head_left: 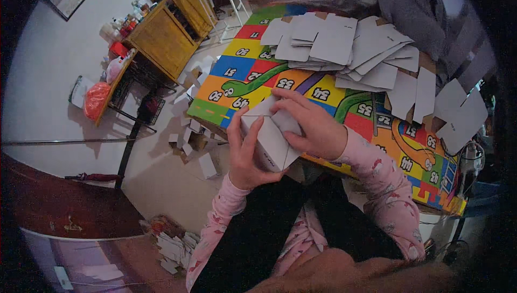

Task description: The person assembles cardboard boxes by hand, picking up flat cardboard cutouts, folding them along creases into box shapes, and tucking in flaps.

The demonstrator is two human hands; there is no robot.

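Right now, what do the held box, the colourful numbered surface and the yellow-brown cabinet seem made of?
Held box: likely thin card, matte white; crisp creases show. Numbered surface: printed sheet, paper or plastic; its bright flat print leaves that open. Cabinet: probably wood or veneer, from its yellow-brown panels; finish unclear.

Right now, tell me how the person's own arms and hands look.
Both arms wear long pink sleeves printed with small red and pale figures, too small to make out: the left sleeve and the right sleeve match. The left hand and right hand are bare, with no gloves.
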